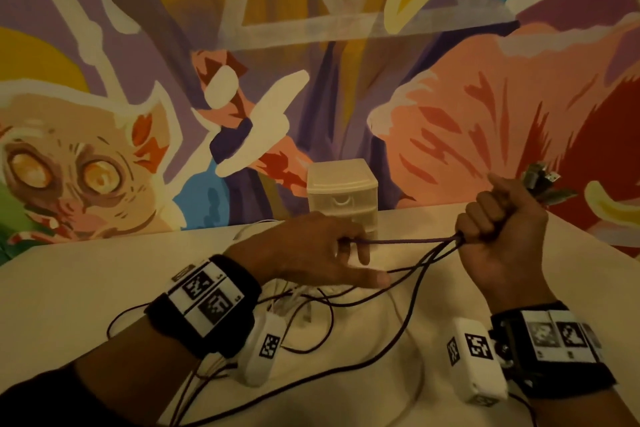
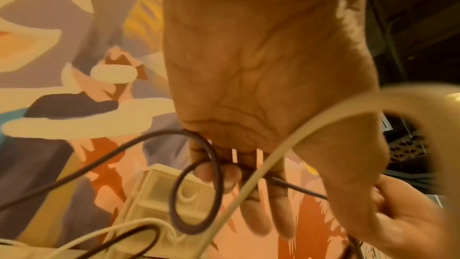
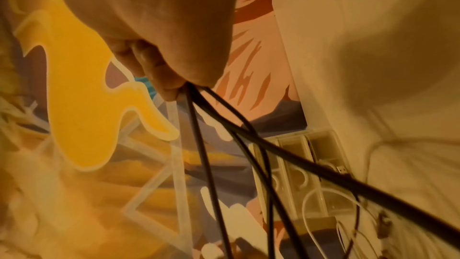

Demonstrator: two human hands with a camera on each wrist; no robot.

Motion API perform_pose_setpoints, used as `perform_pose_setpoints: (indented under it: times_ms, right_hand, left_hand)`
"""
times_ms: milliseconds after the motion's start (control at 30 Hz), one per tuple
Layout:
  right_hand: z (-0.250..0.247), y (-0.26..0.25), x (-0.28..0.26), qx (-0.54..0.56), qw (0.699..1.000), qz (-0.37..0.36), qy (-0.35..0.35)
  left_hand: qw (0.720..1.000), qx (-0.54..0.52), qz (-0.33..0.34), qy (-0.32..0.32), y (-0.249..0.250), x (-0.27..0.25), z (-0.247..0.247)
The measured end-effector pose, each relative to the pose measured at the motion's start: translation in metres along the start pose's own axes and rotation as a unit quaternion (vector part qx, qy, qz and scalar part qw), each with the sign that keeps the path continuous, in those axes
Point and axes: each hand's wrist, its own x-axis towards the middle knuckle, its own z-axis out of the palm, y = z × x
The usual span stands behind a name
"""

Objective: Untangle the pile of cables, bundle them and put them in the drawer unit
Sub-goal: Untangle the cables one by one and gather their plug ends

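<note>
The right hand [image 1: 498,218] grips the dark cables [image 1: 412,263] in a fist, so they stay together. The left hand [image 1: 322,250] pinches one cable, likely to pull it free.

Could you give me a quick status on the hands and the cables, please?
Right hand fisted around several dark cables. Left hand pinching one dark strand. Drawer unit shut; white cables tangled beneath.

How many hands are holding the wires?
2. The left hand pinches one dark cable in the middle; the right hand grips a bunch of cables on the right. No other hands show.
</note>
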Motion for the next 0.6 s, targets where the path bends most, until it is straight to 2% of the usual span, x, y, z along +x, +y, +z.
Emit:
perform_pose_setpoints:
  times_ms: [100,300,400,467,500,533,600]
  right_hand:
    - [-0.009,-0.014,0.005,0.001,0.999,-0.031,0.012]
    - [-0.041,-0.045,0.021,-0.010,0.992,-0.102,0.079]
    - [-0.056,-0.044,0.028,-0.010,0.991,-0.118,0.057]
    - [-0.054,-0.037,0.027,-0.013,0.992,-0.118,0.040]
    - [-0.052,-0.032,0.027,-0.019,0.993,-0.111,0.038]
    - [-0.049,-0.029,0.026,-0.027,0.994,-0.099,0.039]
    - [-0.039,-0.019,0.022,-0.053,0.995,-0.079,0.036]
  left_hand:
    - [0.999,-0.021,-0.004,0.040,-0.017,-0.006,-0.005]
    - [0.978,0.042,-0.131,0.160,-0.079,-0.051,-0.074]
    - [0.947,0.119,-0.205,0.216,-0.131,-0.086,-0.096]
    - [0.902,0.251,-0.228,0.266,-0.160,-0.109,-0.100]
    - [0.877,0.320,-0.244,0.263,-0.172,-0.117,-0.099]
    - [0.872,0.355,-0.266,0.206,-0.177,-0.124,-0.094]
    - [0.882,0.342,-0.324,-0.007,-0.175,-0.128,-0.073]
